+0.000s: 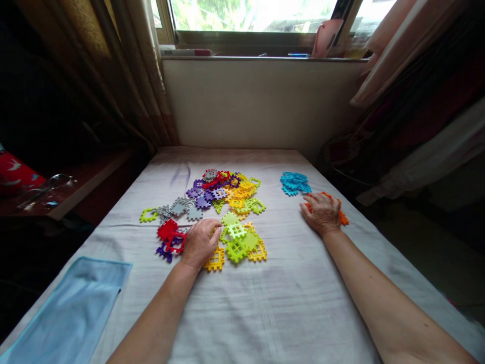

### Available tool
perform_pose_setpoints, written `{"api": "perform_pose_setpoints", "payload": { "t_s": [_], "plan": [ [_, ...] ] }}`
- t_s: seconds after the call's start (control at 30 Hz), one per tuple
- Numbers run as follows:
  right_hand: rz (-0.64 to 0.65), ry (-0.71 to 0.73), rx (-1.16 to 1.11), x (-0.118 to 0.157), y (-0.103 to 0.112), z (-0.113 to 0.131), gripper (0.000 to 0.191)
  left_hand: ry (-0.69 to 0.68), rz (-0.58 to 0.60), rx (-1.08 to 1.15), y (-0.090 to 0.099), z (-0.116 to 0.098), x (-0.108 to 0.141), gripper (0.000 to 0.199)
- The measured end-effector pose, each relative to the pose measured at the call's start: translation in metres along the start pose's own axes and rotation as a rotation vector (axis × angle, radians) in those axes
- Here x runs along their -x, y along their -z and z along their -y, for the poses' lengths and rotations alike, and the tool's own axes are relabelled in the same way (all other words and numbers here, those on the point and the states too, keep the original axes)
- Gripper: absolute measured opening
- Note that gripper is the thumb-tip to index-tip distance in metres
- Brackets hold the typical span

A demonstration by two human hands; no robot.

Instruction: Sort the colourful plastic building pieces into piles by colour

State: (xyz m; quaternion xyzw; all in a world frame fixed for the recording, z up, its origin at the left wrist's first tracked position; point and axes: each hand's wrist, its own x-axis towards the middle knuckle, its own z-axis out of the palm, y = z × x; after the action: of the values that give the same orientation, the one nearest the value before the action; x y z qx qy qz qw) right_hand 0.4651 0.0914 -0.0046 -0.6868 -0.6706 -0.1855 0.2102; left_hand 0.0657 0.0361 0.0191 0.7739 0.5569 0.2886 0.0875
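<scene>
My left hand point(202, 243) rests on the near side of a mixed pile, its fingers curled over pieces between red pieces point(167, 230) and yellow ones point(215, 259). What its fingers hold, if anything, is hidden. Lime green pieces point(237, 249) lie just right of it. Farther back are purple point(203, 201), grey point(179, 206) and yellow point(242, 191) toothed plastic pieces. On the right, my right hand point(322, 212) lies with fingers spread over a group of orange pieces point(344, 218). Blue pieces point(294, 183) are heaped just beyond it, to the left.
The pieces lie on a bed-like surface with a pale sheet point(265, 323). A light blue cloth point(71, 308) is at the near left. Behind stands a low wall point(257, 101) under a window; a dark red shelf point(91, 177) is at left and hanging clothes point(435, 141) at right.
</scene>
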Motion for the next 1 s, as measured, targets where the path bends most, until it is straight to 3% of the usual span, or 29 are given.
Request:
{"api": "perform_pose_setpoints", "payload": {
  "t_s": [0.17, 0.27, 0.37, 0.43, 0.53, 0.6, 0.67, 0.8, 0.9, 1.0],
  "plan": [
    [0.027, 0.154, -0.136, 0.016, 0.023, 0.062, 0.033, 0.014, -0.034, 0.076, 0.000, 0.001, -0.001, 0.019],
    [0.080, 0.271, -0.272, 0.030, 0.037, 0.112, 0.034, 0.122, -0.088, 0.257, 0.001, 0.003, -0.006, 0.024],
    [0.136, 0.266, -0.366, 0.047, 0.048, 0.153, 0.039, 0.259, -0.163, 0.435, 0.009, 0.007, -0.012, 0.033],
    [0.168, 0.232, -0.386, 0.059, 0.052, 0.172, 0.043, 0.268, -0.212, 0.472, 0.019, 0.012, -0.011, 0.037],
    [0.210, 0.199, -0.389, 0.075, 0.055, 0.191, 0.049, 0.231, -0.250, 0.354, 0.040, 0.026, 0.002, 0.036],
    [0.232, 0.191, -0.389, 0.082, 0.057, 0.201, 0.051, 0.200, -0.291, 0.149, 0.050, 0.041, 0.016, 0.033],
    [0.248, 0.192, -0.400, 0.086, 0.058, 0.210, 0.051, 0.255, -0.347, -0.064, 0.053, 0.055, 0.031, 0.036],
    [0.246, 0.216, -0.456, 0.088, 0.059, 0.227, 0.048, 0.394, -0.267, -0.105, 0.036, 0.064, 0.048, 0.050],
    [0.208, 0.225, -0.552, 0.087, 0.056, 0.232, 0.042, 0.343, -0.258, -0.004, 0.016, 0.052, 0.045, 0.052],
    [0.105, 0.148, -0.712, 0.085, 0.051, 0.225, 0.035, 0.296, -0.339, 0.121, 0.007, 0.042, 0.041, 0.047]
  ]
}}
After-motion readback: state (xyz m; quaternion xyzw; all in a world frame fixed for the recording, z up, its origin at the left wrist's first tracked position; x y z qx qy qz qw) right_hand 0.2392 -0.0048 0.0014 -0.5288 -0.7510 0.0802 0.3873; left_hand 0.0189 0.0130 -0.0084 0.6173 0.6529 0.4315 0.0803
